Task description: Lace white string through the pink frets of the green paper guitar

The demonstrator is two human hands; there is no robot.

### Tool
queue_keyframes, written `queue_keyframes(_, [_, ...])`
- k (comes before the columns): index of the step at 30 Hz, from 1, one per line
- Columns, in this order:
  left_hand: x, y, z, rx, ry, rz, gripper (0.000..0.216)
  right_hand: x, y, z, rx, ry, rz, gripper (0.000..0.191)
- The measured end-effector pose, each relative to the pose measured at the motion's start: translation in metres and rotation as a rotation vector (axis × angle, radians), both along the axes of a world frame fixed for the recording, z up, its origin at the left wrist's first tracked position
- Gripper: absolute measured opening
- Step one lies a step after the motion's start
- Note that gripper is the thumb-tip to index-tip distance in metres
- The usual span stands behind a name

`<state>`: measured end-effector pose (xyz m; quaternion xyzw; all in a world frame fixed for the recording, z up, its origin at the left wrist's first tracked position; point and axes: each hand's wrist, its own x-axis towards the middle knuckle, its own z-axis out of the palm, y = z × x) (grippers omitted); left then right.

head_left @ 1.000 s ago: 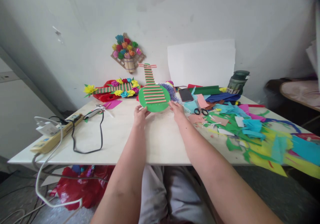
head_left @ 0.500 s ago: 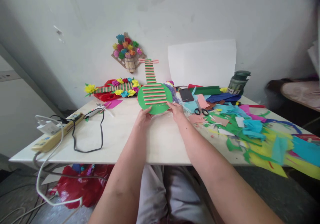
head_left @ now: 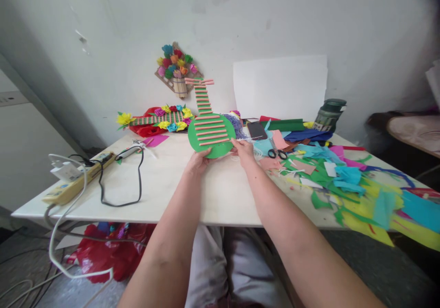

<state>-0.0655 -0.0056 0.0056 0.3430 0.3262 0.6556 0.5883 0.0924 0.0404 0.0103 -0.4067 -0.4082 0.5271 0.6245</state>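
Held up over the table is a green paper guitar (head_left: 215, 150), with a round body and a narrow neck. Pink rolled strips run in rows across its body and neck, and longer ones cross at the top. My left hand (head_left: 199, 159) grips the lower left edge, thumb on the front. My right hand (head_left: 243, 149) pinches the lower right edge, its other fingers partly hidden behind the body. Behind it to the left lies a similar decorated guitar (head_left: 154, 119) trimmed with paper flowers.
A power strip (head_left: 77, 180) with cables lies at left. Scissors (head_left: 277, 154), a phone (head_left: 256, 130) and colored paper scraps (head_left: 319, 173) cover the right side. A dark green bottle (head_left: 329, 115) stands at back right. A flower craft (head_left: 178, 67) hangs on the wall.
The guitar's neck has tipped slightly left while both hands keep their hold on the body. The camera view has shifted a little.
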Motion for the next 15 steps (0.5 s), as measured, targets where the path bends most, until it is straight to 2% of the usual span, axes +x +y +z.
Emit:
queue_keyframes(7, [0.0014,-0.0023,0.0021,-0.036,-0.024,0.031,0.045,0.0027,0.0042,-0.0035,0.061,-0.113,-0.132,0.027])
queue_keyframes(11, [0.0000,-0.0019,0.0024,-0.058,-0.053,0.043,0.042,0.0046,0.0089,-0.0043,0.077,-0.079,-0.205,0.028])
queue_keyframes(15, [-0.0017,-0.0013,0.0021,-0.073,-0.073,0.031,0.041,0.0033,0.0089,-0.0029,0.127,-0.088,-0.206,0.027])
